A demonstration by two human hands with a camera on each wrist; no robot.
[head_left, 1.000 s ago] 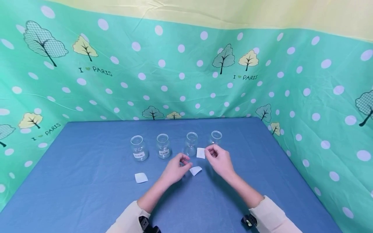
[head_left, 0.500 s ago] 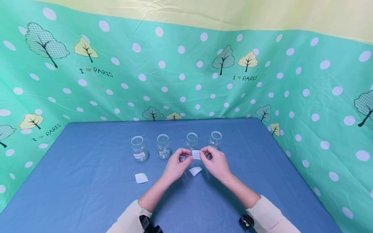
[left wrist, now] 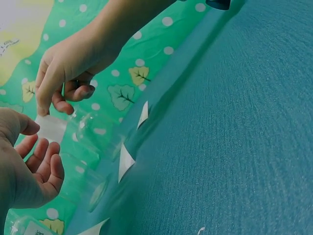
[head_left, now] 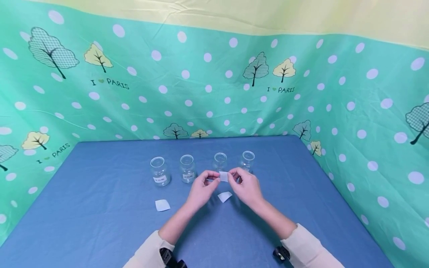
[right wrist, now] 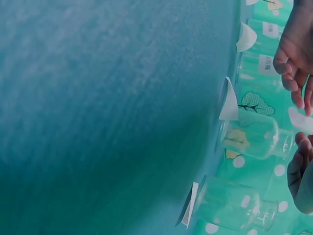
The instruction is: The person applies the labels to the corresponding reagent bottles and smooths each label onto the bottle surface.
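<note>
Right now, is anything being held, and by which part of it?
A white paper piece, held at opposite edges by the left hand and right hand.

The small white paper piece point(head_left: 223, 176), roughly square and plain on its visible face, was held raised, below and slightly right of the head view's centre, its left edge at the left hand's point(head_left: 202, 189) fingertips, its right edge pinched by the right hand point(head_left: 247, 187).

The table point(head_left: 107, 230) is plain blue; behind it, the fabric backdrop point(head_left: 197, 46) is green with pale dots, checked and yellow trees point(head_left: 62, 56), pale yellow along the top. Paper squares point(head_left: 223, 176) are white, glass jars point(head_left: 159, 171) colourless.
</note>
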